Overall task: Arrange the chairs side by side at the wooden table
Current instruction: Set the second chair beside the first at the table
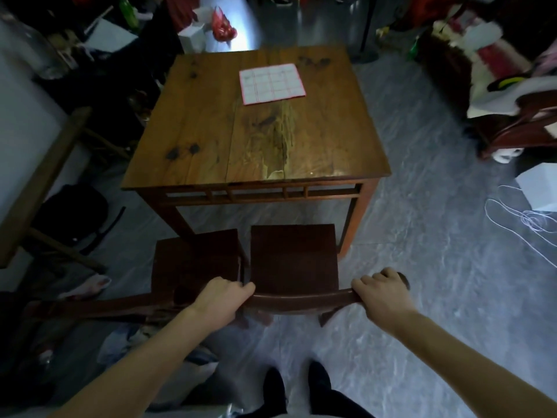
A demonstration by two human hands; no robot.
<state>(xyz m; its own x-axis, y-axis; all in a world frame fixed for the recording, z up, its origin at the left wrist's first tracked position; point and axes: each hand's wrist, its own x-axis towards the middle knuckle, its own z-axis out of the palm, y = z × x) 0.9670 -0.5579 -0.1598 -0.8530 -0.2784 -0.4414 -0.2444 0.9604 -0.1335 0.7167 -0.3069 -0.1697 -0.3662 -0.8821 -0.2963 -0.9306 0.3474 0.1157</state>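
Hands, left hand and right hand, gripping right chair curved dark-wood backrest, plank table ahead

Cluttered home: wooden table, chairs

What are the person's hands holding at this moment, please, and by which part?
Both hands hold the right chair by its curved top back rail: left hand at the rail's left end, right hand at its right end.

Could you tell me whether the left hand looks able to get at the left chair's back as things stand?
Probably yes: the left hand grips the right chair at its back's left end, right beside the left chair, with nothing between.
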